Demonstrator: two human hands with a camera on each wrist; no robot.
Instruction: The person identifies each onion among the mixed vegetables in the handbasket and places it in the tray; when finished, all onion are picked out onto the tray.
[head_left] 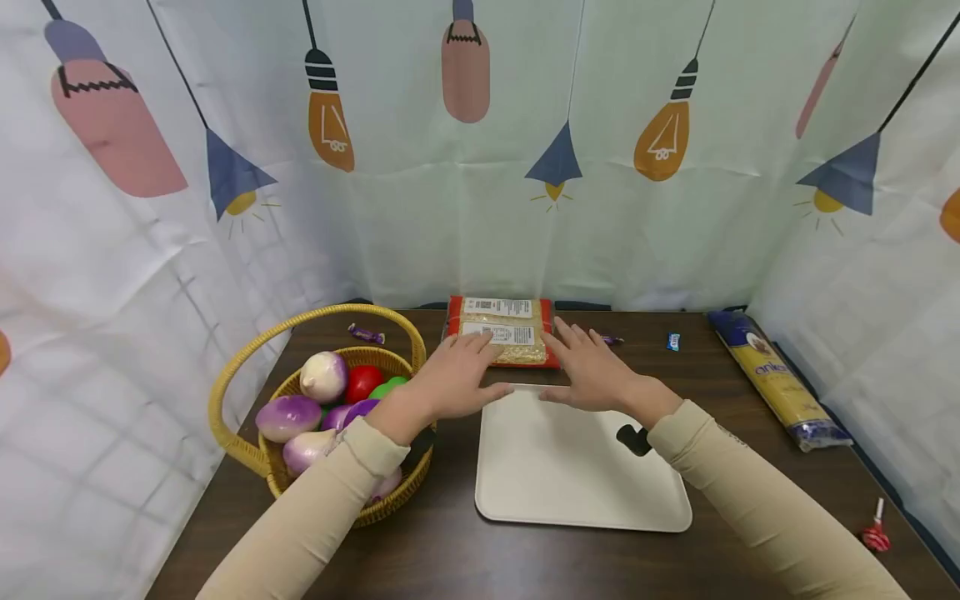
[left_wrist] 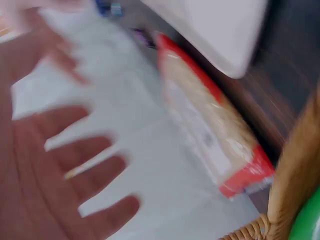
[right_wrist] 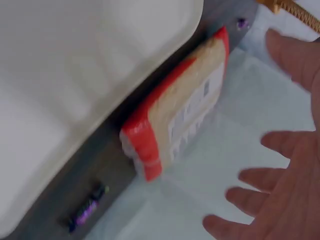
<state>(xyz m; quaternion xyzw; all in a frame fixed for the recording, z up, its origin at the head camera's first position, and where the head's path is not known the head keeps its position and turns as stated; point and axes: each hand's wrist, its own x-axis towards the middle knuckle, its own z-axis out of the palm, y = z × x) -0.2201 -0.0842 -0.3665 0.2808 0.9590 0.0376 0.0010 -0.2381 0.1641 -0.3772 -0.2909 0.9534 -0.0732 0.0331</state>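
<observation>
Both hands hover over the table with fingers spread, nothing held. My left hand (head_left: pixel 453 379) is at the near left of a clear bag of pale grain with red edges (head_left: pixel 517 313); its fingertips overlap the bag in the head view. My right hand (head_left: pixel 600 373) is on the bag's right side, above the far part of a white tray (head_left: pixel 570 483). In the left wrist view the left palm (left_wrist: pixel 50 185) is apart from the bag (left_wrist: pixel 210 115). The right wrist view likewise shows a gap between the right hand (right_wrist: pixel 280 195) and the bag (right_wrist: pixel 175 105).
A wicker basket (head_left: pixel 408 493) of toy-like vegetables stands left, its handle (head_left: pixel 217 400) raised. A yellow-and-blue pack (head_left: pixel 776 379) lies right. Purple-wrapped sweets (head_left: pixel 366 334), a small blue packet (head_left: pixel 673 342) and a red lollipop (head_left: pixel 876 533) lie about. Curtains (head_left: pixel 480 217) surround the table.
</observation>
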